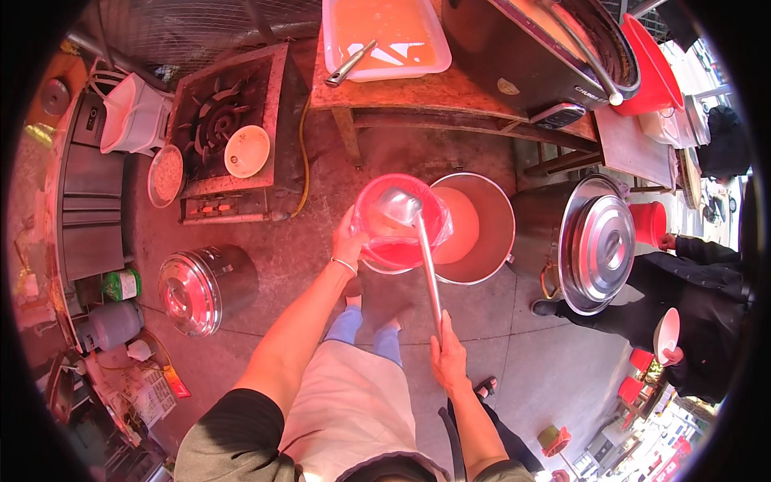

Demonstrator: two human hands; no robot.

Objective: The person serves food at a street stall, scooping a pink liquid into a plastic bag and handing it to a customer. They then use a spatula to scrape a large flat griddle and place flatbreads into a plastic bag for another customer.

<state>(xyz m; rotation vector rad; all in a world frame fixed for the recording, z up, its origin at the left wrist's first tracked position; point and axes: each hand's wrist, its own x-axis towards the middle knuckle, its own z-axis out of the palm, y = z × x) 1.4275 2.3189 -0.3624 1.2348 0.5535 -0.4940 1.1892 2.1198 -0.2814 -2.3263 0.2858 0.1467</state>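
My left hand [349, 238] grips the left rim of a red plastic bowl [400, 256], which seems lined with a thin plastic bag. In my right hand [449, 356] is the long handle of a metal ladle [432, 289]. The ladle's head sits within the bowl, over pale liquid. Below and to the right of the bowl stands a tall metal pot [500, 241]. Orange-looking liquid [461, 226] shows low inside it. The bowl covers the pot's left part, or a second metal rim beside it; I cannot tell which.
A wooden table [385, 96] carries a liquid-filled tub [444, 60] and a dark cooker [500, 66]. Left are a gas stove [226, 114], a lidded pot [199, 289] and a gas cylinder [114, 325]. A large lidded pot [542, 235] and a person [692, 307] holding a bowl are right.
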